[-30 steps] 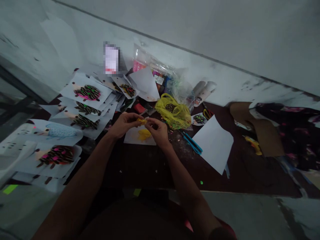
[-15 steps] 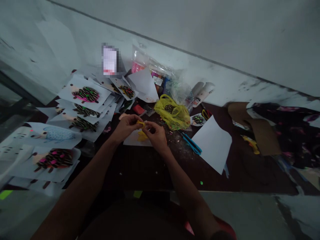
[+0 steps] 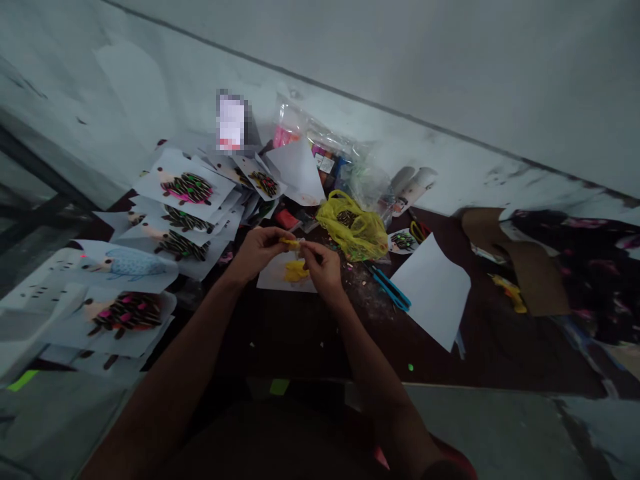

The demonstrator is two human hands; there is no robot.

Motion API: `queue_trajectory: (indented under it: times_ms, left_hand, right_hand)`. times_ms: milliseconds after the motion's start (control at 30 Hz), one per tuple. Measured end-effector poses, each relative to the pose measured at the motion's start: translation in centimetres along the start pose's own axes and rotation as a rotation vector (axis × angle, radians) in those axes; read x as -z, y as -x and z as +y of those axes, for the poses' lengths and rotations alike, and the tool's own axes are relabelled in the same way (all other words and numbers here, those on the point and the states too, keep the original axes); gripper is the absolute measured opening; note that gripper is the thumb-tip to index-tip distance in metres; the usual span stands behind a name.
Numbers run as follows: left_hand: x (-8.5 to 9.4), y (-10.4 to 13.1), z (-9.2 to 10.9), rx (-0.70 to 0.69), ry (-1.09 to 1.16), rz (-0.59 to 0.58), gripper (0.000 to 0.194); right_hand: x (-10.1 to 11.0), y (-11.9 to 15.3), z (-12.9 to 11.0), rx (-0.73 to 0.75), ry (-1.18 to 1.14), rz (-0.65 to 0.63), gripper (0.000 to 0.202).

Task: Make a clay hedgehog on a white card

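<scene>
Yellow lump (image 3: 291, 243) is being held up between both hands, above white card (image 3: 270, 279). It is being pinched by left hand (image 3: 259, 252), thumb against fingers; right hand (image 3: 324, 268) is being kept curled at the other end, grip being hidden, so cannot tell. Lump is being judged light, soft, maybe claylike, easily dented or torn; light fingertip holds at the ends are being favoured. Below, a flat, rounded yellow patch (image 3: 296, 271) is being borne by the card. Thin, crinkled yellow bag (image 3: 357, 233) is being supported by dark table (image 3: 300, 360).
</scene>
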State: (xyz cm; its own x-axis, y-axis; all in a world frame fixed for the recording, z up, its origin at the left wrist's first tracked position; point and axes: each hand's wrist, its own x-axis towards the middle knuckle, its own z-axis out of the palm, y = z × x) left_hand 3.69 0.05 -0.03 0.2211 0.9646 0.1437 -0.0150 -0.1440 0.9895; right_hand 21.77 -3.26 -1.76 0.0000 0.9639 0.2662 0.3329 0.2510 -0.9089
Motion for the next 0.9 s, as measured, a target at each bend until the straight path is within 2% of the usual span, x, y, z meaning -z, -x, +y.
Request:
queue_trajectory:
  times_ms: [100,200,367,533,733,900]
  left_hand:
    - [-0.1,0.1,0.1,0.006,0.008,-0.041,0.033]
    - [-0.5,0.0,-0.4,0.024,0.08,-0.015,0.029]
    - [-1.1,-0.3,-1.2,0.045,0.155,-0.01,0.023]
    - [-1.4,-0.2,-1.0,0.017,0.174,0.017,0.022]
    - [-1.6,-0.2,-1.2,0.112,0.167,-0.097,0.014]
    - [-1.8,-0.2,-1.0,0.094,0.226,-0.12,0.028]
  right_hand:
    - [0.0,-0.1,0.0,-0.02,0.038,0.004,0.026]
    - [0.0,0.0,0.0,0.007,0.082,0.036,0.022]
    - [-0.2,0.3,-0.6,0.029,0.096,0.02,0.023]
    - [-0.5,0.6,-1.6,0.043,0.104,0.026,0.028]
    - [-0.6,0.7,-0.8,0.096,0.086,0.071,0.031]
    - [0.3,0.5,-0.3,0.095,0.237,0.054,0.031]
